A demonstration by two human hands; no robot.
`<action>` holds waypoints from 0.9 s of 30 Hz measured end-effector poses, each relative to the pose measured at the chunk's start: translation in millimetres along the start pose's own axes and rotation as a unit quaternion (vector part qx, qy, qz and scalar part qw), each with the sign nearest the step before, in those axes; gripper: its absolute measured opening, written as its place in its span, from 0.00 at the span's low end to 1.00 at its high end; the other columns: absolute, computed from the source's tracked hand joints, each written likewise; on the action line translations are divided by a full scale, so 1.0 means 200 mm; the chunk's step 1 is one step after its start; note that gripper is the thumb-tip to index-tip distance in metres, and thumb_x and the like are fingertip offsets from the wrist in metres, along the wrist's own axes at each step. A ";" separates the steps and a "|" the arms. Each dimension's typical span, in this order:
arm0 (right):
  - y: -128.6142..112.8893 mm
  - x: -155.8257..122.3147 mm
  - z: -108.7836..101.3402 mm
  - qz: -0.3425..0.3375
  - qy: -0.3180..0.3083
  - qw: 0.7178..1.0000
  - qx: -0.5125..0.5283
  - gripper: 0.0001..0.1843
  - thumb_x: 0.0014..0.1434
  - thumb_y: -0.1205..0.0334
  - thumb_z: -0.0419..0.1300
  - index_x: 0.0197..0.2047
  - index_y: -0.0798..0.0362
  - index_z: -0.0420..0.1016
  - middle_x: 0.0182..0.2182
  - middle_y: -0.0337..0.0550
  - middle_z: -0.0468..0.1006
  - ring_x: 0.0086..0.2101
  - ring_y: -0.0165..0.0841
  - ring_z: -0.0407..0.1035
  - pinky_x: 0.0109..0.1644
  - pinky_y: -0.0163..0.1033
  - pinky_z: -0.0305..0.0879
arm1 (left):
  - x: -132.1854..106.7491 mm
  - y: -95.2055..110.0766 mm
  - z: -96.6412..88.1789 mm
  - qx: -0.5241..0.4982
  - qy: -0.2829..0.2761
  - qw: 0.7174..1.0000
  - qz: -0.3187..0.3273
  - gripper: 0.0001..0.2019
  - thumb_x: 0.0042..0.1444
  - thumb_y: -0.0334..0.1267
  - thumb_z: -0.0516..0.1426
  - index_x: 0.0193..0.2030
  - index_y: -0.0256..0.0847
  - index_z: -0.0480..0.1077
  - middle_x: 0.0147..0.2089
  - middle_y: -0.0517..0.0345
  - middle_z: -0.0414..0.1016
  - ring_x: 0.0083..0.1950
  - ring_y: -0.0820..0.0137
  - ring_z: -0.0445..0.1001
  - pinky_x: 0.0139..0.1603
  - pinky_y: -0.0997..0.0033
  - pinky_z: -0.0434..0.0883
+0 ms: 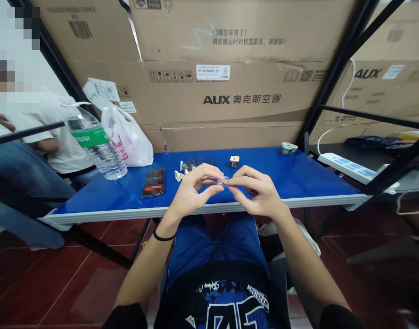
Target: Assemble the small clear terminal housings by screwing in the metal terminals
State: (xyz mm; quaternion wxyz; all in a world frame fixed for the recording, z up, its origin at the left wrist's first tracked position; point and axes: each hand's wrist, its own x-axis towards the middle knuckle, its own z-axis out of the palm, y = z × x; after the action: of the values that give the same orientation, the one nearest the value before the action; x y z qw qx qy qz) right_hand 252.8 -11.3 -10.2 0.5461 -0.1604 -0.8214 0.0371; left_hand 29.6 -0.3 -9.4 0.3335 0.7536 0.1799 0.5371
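My left hand point(195, 189) and my right hand point(255, 192) meet above the near edge of the blue table point(298, 176). Both pinch a small clear plastic piece point(223, 181) between thumb and fingertips. A black band circles my left wrist. Just behind my hands lie a few small white and dark parts point(187, 168) and a small white and brown block point(234, 161). A black phone point(154, 183) lies flat to the left of my left hand.
A water bottle point(96, 144) and a white plastic bag point(127, 137) stand at the table's left back. A grey part point(289, 148) sits at the back right. A power strip point(346, 167) lies on the right bench. Cardboard boxes fill the back. Another person sits at left.
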 end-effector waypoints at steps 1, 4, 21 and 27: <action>0.00 0.00 -0.01 0.009 0.004 1.000 0.002 0.13 0.68 0.68 0.64 0.53 0.48 0.83 0.37 0.42 0.77 0.28 0.28 0.65 0.29 0.36 0.66 | 0.00 0.00 0.00 0.001 0.001 1.000 0.000 0.07 0.61 0.32 0.70 0.46 0.42 0.82 0.51 0.53 0.79 0.52 0.70 0.82 0.53 0.73 0.83; 0.01 -0.01 -0.05 0.069 0.022 0.997 0.034 0.14 0.71 0.59 0.61 0.57 0.49 0.81 0.34 0.42 0.73 0.33 0.34 0.67 0.33 0.40 0.66 | 0.00 0.01 -0.01 0.010 0.005 1.000 -0.003 0.08 0.62 0.32 0.69 0.47 0.42 0.82 0.51 0.52 0.79 0.52 0.69 0.83 0.54 0.71 0.84; 0.59 -0.15 0.06 0.363 0.109 0.902 0.208 0.27 0.66 0.31 0.61 0.48 0.46 0.64 0.32 0.33 0.64 0.26 0.26 0.58 0.29 0.35 0.56 | 0.01 0.01 -0.01 0.039 0.008 0.999 -0.014 0.08 0.61 0.33 0.69 0.47 0.42 0.82 0.51 0.52 0.78 0.52 0.69 0.82 0.54 0.72 0.83; 0.62 -0.18 0.09 0.355 0.120 0.897 0.233 0.24 0.66 0.36 0.62 0.50 0.43 0.59 0.34 0.33 0.65 0.26 0.27 0.58 0.29 0.34 0.54 | 0.00 0.01 -0.02 0.041 0.004 0.999 -0.013 0.09 0.61 0.33 0.70 0.47 0.42 0.82 0.52 0.52 0.79 0.53 0.68 0.83 0.55 0.70 0.84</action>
State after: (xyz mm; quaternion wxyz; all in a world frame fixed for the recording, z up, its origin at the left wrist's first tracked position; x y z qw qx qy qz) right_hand 276.0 97.4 -79.0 0.6130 -0.3126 -0.6056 0.3997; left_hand 26.8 0.1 -7.7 0.3088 0.7623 0.2122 0.5278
